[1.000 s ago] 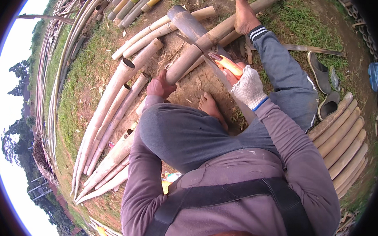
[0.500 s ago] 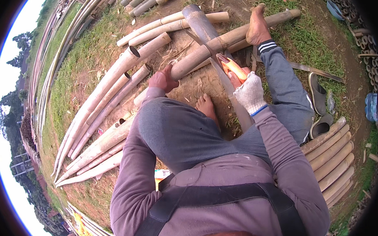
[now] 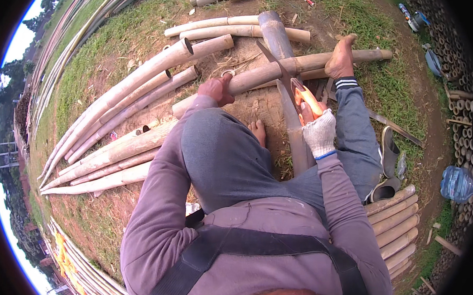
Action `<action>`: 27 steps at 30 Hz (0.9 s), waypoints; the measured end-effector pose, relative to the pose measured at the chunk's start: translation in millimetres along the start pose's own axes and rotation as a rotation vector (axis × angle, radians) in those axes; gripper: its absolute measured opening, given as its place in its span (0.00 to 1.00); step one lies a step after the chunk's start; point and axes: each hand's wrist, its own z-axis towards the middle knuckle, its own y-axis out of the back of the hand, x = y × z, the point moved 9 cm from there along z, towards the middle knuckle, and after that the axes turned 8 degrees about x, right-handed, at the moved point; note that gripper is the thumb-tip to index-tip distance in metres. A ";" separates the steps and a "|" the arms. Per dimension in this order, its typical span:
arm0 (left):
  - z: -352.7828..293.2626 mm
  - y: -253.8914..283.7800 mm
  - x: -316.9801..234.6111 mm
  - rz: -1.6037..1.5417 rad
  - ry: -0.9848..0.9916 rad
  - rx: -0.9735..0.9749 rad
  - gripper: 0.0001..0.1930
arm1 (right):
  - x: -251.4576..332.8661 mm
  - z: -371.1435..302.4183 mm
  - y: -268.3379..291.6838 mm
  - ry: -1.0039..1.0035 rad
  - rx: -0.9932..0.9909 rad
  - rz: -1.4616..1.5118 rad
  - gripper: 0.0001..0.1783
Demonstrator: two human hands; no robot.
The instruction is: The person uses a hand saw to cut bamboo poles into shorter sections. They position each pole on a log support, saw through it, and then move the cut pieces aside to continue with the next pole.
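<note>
bamboo pole [image 3: 307, 65] is laid across a thicker pole [image 3: 276, 35] on the dirt, pinned by a bare foot [image 3: 342, 58] and gripped by the left hand [image 3: 216, 89] so it's kept steady. orange-handled saw [image 3: 304, 98] is clenched in the gloved right hand [image 3: 318, 129].

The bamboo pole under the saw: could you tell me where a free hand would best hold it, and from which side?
Probably on the bare stretch of the bamboo pole left of the saw, coming down from above. It lies flat across another pole, round enough to wrap. The left hand grips there already; the right foot pins the far end, and the right hand holds the saw.
</note>
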 end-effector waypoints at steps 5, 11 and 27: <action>-0.9 -13.5 16.5 -0.020 0.076 0.076 0.33 | -9.5 -38.7 0.9 0.023 0.006 0.071 0.17; -13.8 -13.9 50.5 -0.221 0.108 -0.098 0.39 | 3.1 3.0 -16.0 0.039 0.057 0.122 0.18; -372.7 -132.4 211.9 -1.238 0.731 -0.486 0.50 | -25.6 -62.2 -128.0 0.681 0.639 -0.856 0.28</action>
